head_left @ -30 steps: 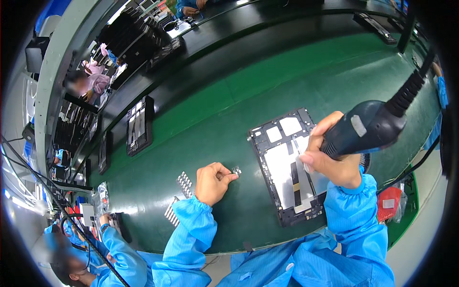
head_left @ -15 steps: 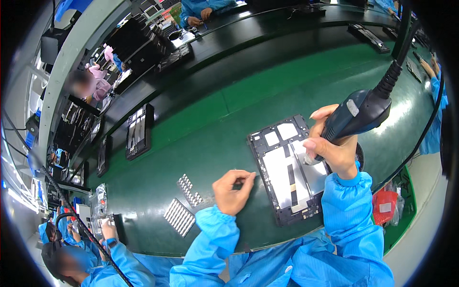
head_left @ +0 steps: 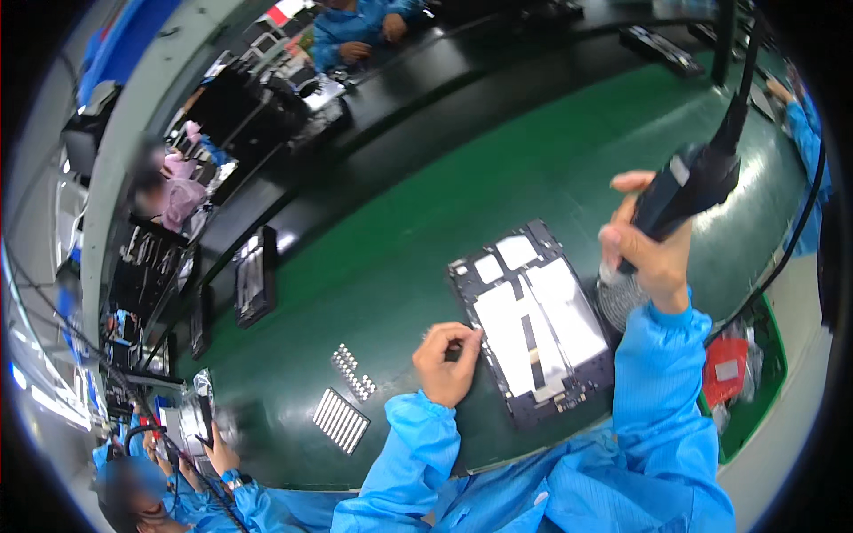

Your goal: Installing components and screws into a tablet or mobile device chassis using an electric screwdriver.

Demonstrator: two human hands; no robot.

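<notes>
My right hand (head_left: 656, 253) is wrapped round a dark corded electric screwdriver (head_left: 686, 191), raised to the right of an opened tablet (head_left: 604, 369). Under its tip end sits a round dish (head_left: 619, 304) with a grey, grainy-looking inside; my fingers hide the tip itself. The tablet lies on the green table, its black frame and pale silver panels facing up. Close against the tablet's left edge, my left hand (head_left: 447, 364) has thumb and forefinger pinched together. Whatever may be between those fingertips is too small to make out.
Two small sheets of pale pieces, a dotted one (head_left: 354, 373) and a striped one (head_left: 341, 421), lie left of my left hand. Another black-framed device (head_left: 256, 277) stands farther left. A green bin (head_left: 769, 373) with a red packet is at the right. Co-workers sit around.
My right hand has carried the screwdriver off the tablet, rightward to the round dish. My left hand has come up to the tablet's edge. The whole view has shifted slightly and blurred.
</notes>
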